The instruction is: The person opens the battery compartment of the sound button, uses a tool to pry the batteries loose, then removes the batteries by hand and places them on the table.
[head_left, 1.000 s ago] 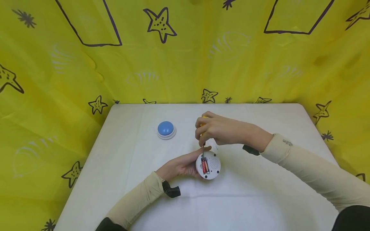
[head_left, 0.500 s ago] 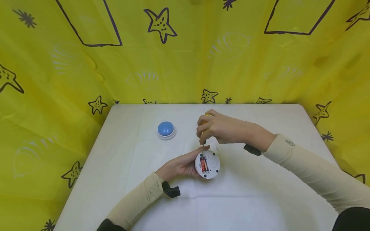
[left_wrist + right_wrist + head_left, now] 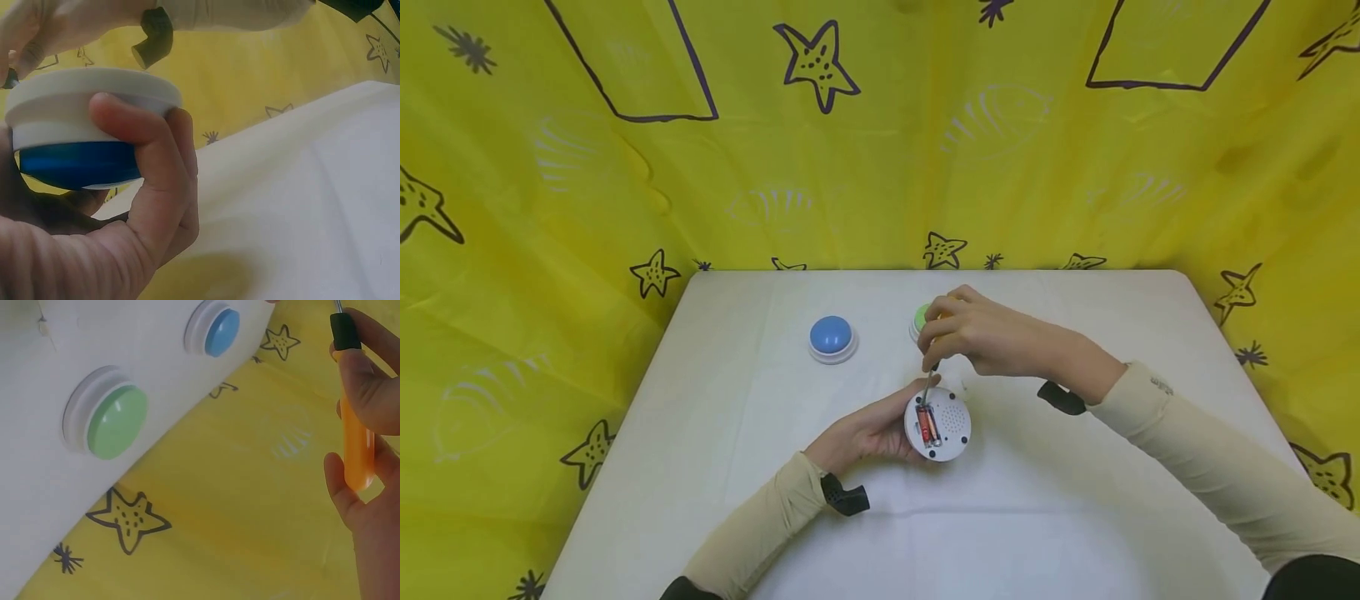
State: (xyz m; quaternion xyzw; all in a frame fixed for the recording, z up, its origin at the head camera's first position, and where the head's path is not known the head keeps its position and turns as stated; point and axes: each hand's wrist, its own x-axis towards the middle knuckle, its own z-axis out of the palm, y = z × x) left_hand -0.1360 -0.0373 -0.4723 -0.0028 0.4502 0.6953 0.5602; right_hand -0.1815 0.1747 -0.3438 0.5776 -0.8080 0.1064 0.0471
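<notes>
Our left hand (image 3: 876, 432) is gripping the puck (image 3: 953, 425), its fingers curling round the rim. Our right hand (image 3: 977, 333) is grasping the orange screwdriver (image 3: 358, 440) by its handle, thumb and fingers pressing on it.

The left hand is holding the puck above the table (image 3: 1037, 500), in front of us. Its pale underside is facing up and its blue dome (image 3: 81, 164) is pointing down. The batteries (image 3: 928, 426) in it are lying lengthwise, running away from us, their far ends leaning slightly left.

The screwdriver's long axis is slanting toward the puck, the shaft pointing to the batteries' far end and the handle rising into the right hand; whether the tip is touching, we cannot tell.

Farther off, the blue button (image 3: 831, 335) is resting on the table, dome up. The green button (image 3: 119, 422) is resting to its right, partly hiding behind the right hand in the head view.
</notes>
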